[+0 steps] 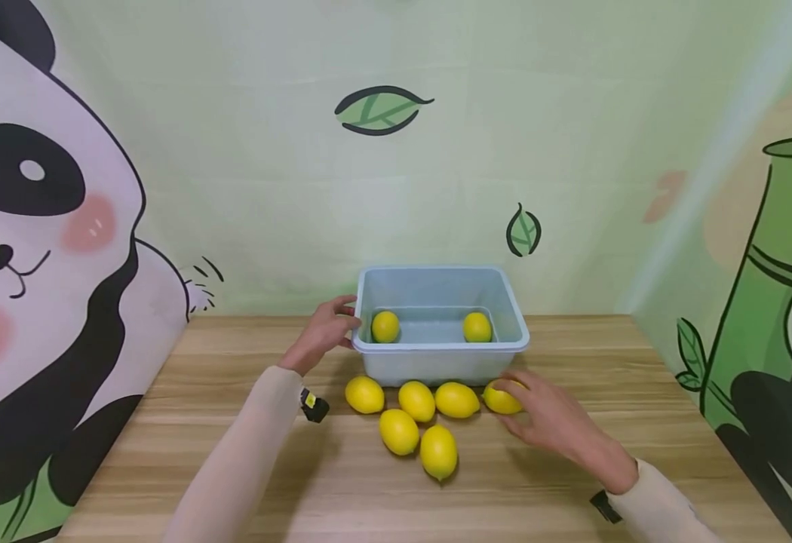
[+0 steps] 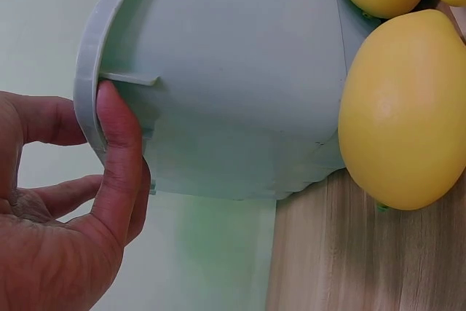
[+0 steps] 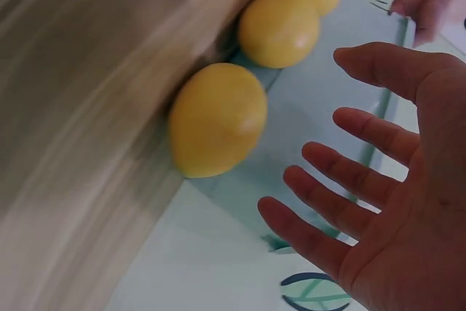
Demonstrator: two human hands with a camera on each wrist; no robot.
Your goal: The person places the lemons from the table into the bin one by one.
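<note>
Pale sleeves (image 1: 243,452) cross the frame's bottom; your left grip (image 1: 323,332) pinches the tub rim (image 1: 440,348), and your wide-spread right grip (image 1: 559,422) should curl evenly round the lemon (image 1: 500,401) low right of centre.

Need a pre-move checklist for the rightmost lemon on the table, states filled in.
1. Tub steadied: ok, left hand grips its rim.
2. Right hand open: ok, beside the rightmost lemon.
3. Rightmost lemon gripped: not ok, a gap shows in the right wrist view.
4. Room in tub: ok, bare floor shows between the two lemons inside.
5. Every lemon in tub: not ok, six lie on the table.
6. Rightmost lemon clear of tub wall: cannot tell.
</note>
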